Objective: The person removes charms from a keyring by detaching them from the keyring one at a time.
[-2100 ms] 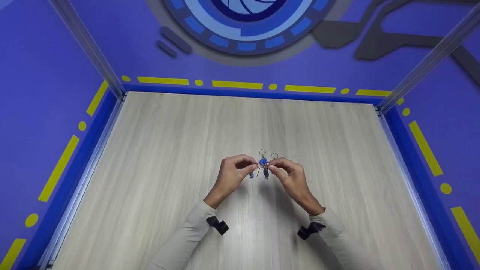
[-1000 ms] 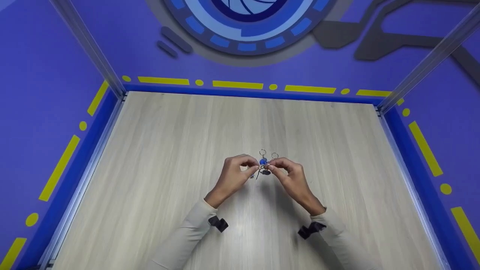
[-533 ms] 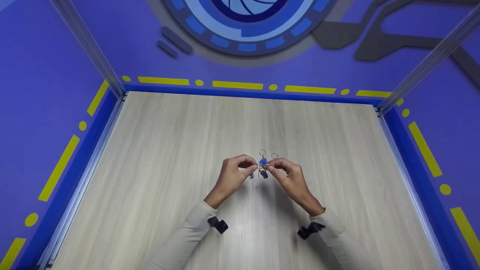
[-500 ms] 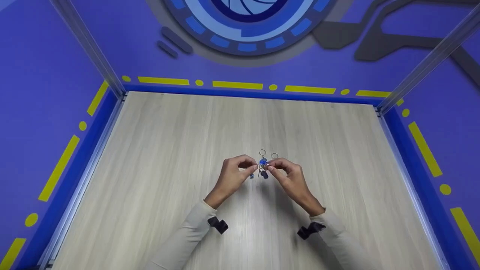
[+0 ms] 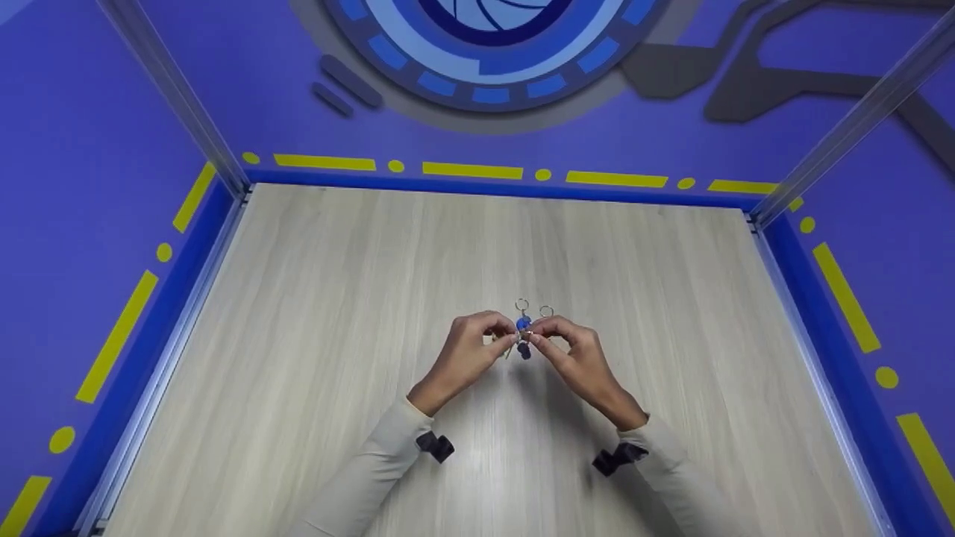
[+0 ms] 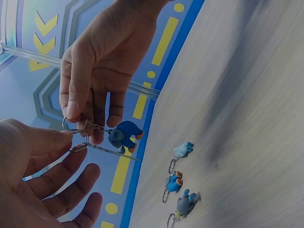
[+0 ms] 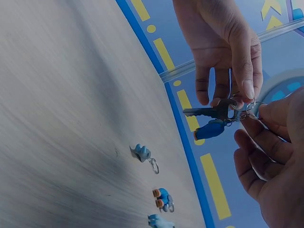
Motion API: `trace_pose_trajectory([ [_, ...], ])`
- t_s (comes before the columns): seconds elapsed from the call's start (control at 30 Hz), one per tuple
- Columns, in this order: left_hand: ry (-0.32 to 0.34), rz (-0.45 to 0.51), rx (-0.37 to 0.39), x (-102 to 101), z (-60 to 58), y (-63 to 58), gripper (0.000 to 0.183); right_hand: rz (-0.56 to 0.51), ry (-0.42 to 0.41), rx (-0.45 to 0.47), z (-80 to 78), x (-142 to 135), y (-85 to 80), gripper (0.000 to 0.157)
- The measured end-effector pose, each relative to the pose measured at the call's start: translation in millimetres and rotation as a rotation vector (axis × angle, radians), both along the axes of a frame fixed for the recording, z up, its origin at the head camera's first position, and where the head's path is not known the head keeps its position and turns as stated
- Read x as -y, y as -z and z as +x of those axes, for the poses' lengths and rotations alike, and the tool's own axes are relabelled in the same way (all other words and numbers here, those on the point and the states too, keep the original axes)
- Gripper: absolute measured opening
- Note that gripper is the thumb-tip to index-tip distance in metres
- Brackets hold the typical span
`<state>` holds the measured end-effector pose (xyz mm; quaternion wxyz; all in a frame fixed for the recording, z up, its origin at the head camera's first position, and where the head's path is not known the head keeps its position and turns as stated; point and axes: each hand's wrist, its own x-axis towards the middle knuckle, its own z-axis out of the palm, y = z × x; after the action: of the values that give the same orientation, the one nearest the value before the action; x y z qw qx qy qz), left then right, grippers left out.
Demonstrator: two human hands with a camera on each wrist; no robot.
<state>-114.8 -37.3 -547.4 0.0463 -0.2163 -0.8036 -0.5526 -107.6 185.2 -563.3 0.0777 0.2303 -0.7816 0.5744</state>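
Note:
My left hand (image 5: 471, 347) pinches a thin metal key ring between thumb and fingertips. A key (image 7: 218, 112) hangs from that ring, seen nearly edge-on in the left wrist view. Opposite it, my right hand (image 5: 576, 354) pinches the split ring of an elephant keychain (image 6: 124, 135), blue with orange feet, which dangles on a short chain. In both wrist views the two rings overlap between the fingertips; whether they are linked I cannot tell. Both hands are raised above the table, fingertips almost meeting in the head view.
On the wooden table (image 5: 373, 298) lie a pale blue animal keychain (image 6: 183, 149), a blue-and-orange keychain (image 6: 174, 181) and a grey-blue keychain (image 6: 185, 203), in a row beneath the hands. Blue walls (image 5: 477, 145) with yellow marks enclose the table's back and sides.
My left hand has shifted slightly right, nearer my right fingertips. The hanging elephant and key have swung and turned. Beside the left fingertips, the small blue charm on the table is now mostly covered.

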Motion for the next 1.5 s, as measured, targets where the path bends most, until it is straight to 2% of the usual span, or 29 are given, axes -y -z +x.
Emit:
trace_pose_trajectory([
  [0.4,-0.012,0.064,0.023,4.2,-1.1,-0.4,0.013,0.029,0.029,-0.015,0.0,1.3,-0.8,0.011],
  [0.57,-0.025,0.078,0.038,6.3,-1.1,0.2,0.010,0.022,0.026,0.008,-0.1,0.5,-0.7,0.010],
  [0.87,-0.032,0.109,0.081,9.8,0.4,8.4,0.008,0.027,0.015,0.051,1.1,-2.6,2.2,0.006],
  [1.07,0.000,0.068,0.089,9.9,-0.5,11.6,0.015,0.029,0.011,0.060,3.2,-2.9,4.7,0.006],
  [1.17,0.019,0.035,0.085,9.5,-1.1,10.7,0.012,0.024,0.008,0.062,3.2,-2.8,5.8,0.007],
  [1.33,0.052,-0.020,0.059,9.6,-2.1,6.6,0.008,0.021,0.008,0.027,2.3,-2.6,6.5,0.010],
  [1.5,0.066,-0.035,0.031,7.8,-2.6,4.6,0.007,0.030,0.014,-0.001,2.3,0.3,4.7,0.013],
])
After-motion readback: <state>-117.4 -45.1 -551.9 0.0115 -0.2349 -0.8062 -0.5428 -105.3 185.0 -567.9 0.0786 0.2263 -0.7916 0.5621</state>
